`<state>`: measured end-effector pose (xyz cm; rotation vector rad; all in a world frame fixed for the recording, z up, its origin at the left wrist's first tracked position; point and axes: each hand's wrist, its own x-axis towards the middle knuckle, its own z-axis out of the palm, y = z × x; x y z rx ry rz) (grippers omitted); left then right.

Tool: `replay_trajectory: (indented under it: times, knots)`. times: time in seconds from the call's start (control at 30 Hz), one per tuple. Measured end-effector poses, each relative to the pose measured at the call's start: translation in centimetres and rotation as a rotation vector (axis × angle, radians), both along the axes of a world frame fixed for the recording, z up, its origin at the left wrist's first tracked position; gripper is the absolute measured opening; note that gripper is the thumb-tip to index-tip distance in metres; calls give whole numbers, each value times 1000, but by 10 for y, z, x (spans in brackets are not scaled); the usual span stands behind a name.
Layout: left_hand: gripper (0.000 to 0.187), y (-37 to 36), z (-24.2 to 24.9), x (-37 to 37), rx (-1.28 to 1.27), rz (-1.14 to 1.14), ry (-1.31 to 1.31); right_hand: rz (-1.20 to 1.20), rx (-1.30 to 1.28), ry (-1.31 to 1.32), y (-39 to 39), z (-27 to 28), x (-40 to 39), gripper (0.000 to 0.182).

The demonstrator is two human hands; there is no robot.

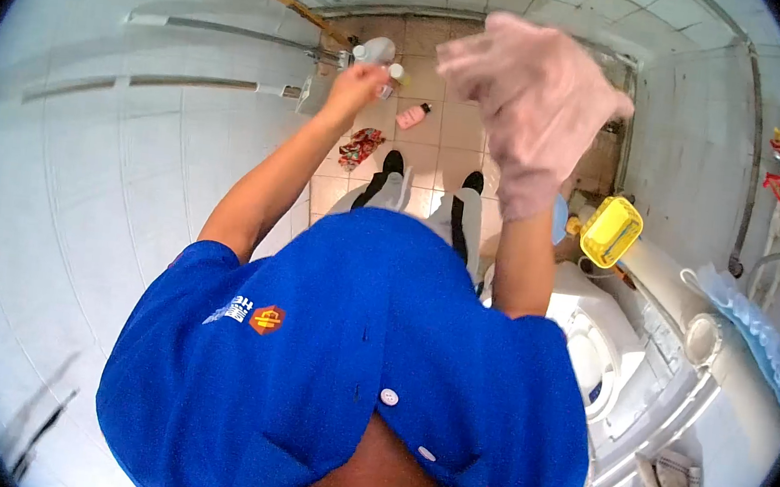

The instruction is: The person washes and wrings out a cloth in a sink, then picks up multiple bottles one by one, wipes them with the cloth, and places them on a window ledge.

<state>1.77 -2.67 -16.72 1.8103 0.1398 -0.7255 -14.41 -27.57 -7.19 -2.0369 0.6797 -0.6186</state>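
Observation:
My left hand (359,88) is stretched forward on the left, its fingers curled together. White containers stand close behind it: a white jug (377,50) and a smaller bottle with a white cap (397,72). Whether the left hand grips anything is hidden. A loose, wrinkled pink covering (542,107), which looks like a glove, encloses my right hand (531,78) down to the wrist. It is raised nearer the camera and smeared by motion, so the fingers inside do not show clearly. On the tiled floor between the hands lies a pink bottle (412,117) with a black cap.
A crumpled red patterned cloth (361,148) lies on the floor before my shoes (394,163). Metal pipes (216,85) run along the left wall. To the right are a yellow basket (612,233), a white appliance or fixture (604,328) and a white pipe (703,338).

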Motion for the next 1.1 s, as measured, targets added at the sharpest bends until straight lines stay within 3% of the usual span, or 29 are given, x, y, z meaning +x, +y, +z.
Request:
replay_trajectory:
  times: [0.07,0.17,0.27,0.3,0.4,0.43,0.5,0.53,0.6,0.7,0.87,0.97,1.03,1.1]
  knots:
    - [36,34,-98,-10,270,-293,-163,-18,36,128,6,-44,-11,26]
    - [55,51,-175,-27,389,-475,29,-6,73,324,16,-109,-27,25]
    - [65,84,-328,-33,526,-544,-53,26,67,492,17,-177,-27,24]
    - [75,57,-313,-30,629,-555,-11,41,59,535,16,-199,-27,23]
    - [79,65,-446,-34,567,-590,-98,98,24,650,14,-264,-19,22]
    - [87,64,-481,-33,644,-615,-12,118,8,678,16,-285,-15,22]
    - [91,49,-524,-33,713,-617,-139,156,-31,731,19,-323,-5,21]
    - [95,41,-544,-32,773,-609,-277,178,-49,755,19,-341,0,21]
    - [102,28,-582,-27,783,-600,-196,214,-80,799,19,-375,12,20]
    - [105,15,-642,-17,873,-621,-305,253,-122,864,19,-415,25,20]
    - [98,9,-712,-12,1082,-639,-231,307,-152,963,13,-453,40,19]
    - [93,13,-720,-6,1027,-617,-208,334,-160,997,13,-457,46,19]
    - [90,10,-703,-6,957,-608,-212,313,-175,871,11,-453,47,20]
    - [83,4,-670,-11,725,-578,-261,382,-343,837,12,-446,46,14]
